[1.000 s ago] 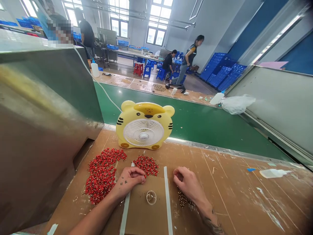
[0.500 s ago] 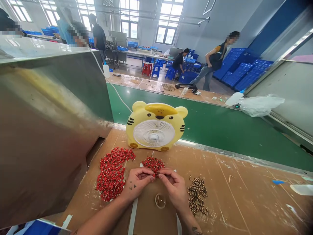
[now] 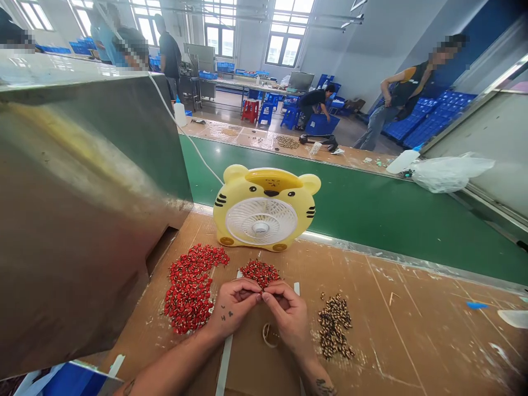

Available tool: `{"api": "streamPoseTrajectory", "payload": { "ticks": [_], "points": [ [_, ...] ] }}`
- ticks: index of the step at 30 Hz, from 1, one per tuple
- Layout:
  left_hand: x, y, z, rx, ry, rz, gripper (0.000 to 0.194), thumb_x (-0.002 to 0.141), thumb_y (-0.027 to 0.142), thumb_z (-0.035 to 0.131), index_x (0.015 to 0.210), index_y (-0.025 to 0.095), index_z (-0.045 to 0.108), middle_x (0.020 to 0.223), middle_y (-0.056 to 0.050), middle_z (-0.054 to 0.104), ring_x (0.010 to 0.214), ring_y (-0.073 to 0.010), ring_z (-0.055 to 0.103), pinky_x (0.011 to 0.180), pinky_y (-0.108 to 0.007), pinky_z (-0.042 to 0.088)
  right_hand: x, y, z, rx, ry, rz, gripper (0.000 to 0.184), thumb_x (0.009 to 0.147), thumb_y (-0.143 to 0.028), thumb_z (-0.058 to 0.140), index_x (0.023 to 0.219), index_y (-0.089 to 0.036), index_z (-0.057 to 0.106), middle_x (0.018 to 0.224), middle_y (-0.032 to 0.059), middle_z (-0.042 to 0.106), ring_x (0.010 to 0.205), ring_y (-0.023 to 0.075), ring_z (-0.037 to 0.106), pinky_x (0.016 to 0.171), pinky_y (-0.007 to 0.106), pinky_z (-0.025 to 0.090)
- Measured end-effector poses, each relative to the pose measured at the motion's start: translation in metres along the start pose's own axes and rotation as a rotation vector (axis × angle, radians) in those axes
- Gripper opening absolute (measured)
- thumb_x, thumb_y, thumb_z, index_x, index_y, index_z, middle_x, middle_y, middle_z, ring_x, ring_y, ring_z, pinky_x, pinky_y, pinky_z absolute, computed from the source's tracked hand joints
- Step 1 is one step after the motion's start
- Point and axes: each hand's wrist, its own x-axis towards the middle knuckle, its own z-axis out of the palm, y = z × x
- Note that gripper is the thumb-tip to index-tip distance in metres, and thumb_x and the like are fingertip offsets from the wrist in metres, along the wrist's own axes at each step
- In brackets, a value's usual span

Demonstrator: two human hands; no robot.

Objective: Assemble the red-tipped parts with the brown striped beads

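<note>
Two hands show in the head view: the left hand (image 3: 234, 307) and right hand (image 3: 289, 312) pinch a tiny piece (image 3: 263, 291), mostly hidden, at their meeting fingertips. Above the worktop (image 3: 383, 308), they stand between the larger red pile (image 3: 190, 291) and the dark-gold pile (image 3: 335, 328); a smaller red pile (image 3: 259, 271) lies just beyond.

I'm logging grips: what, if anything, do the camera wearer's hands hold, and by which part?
The left hand and right hand seemingly pinch a tiny reddish piece between their fingertips; which part is too hidden to tell.
</note>
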Motion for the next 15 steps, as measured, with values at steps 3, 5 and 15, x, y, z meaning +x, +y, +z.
{"api": "streamPoseTrajectory", "payload": {
  "ticks": [3,5,15],
  "points": [
    [0.0002,-0.0005,-0.0005,-0.013,0.004,-0.005,0.018,0.072,0.031,0.079,0.077,0.014,0.075,0.084,-0.009,0.072,0.077,-0.0198,0.068,0.072,-0.029,0.057,-0.001,0.0012,-0.0006,0.007,0.009,0.001,0.015,0.087,-0.034,0.068,0.082,-0.02,0.07,0.083,0.0055,0.066,0.081,0.0191,0.062,0.073,0.027,0.054],
    [0.0008,0.0005,-0.0007,0.017,0.011,0.013,0.014,0.073,0.028,0.077,0.077,0.015,0.075,0.084,-0.009,0.072,0.078,-0.0194,0.067,0.072,-0.028,0.057,-0.0014,0.0021,-0.0016,-0.012,0.018,0.0,0.015,0.087,-0.034,0.068,0.082,-0.02,0.07,0.083,0.0054,0.066,0.08,0.0192,0.062,0.074,0.027,0.053],
    [0.0013,0.001,-0.0044,0.211,0.017,0.127,0.009,0.078,0.024,0.072,0.079,0.017,0.077,0.086,-0.01,0.074,0.082,-0.0213,0.069,0.075,-0.029,0.057,-0.0021,0.004,-0.0021,-0.102,-0.003,0.011,0.017,0.088,-0.035,0.067,0.083,-0.019,0.071,0.084,0.0064,0.069,0.08,0.0203,0.064,0.075,0.029,0.053]
  ]
}}
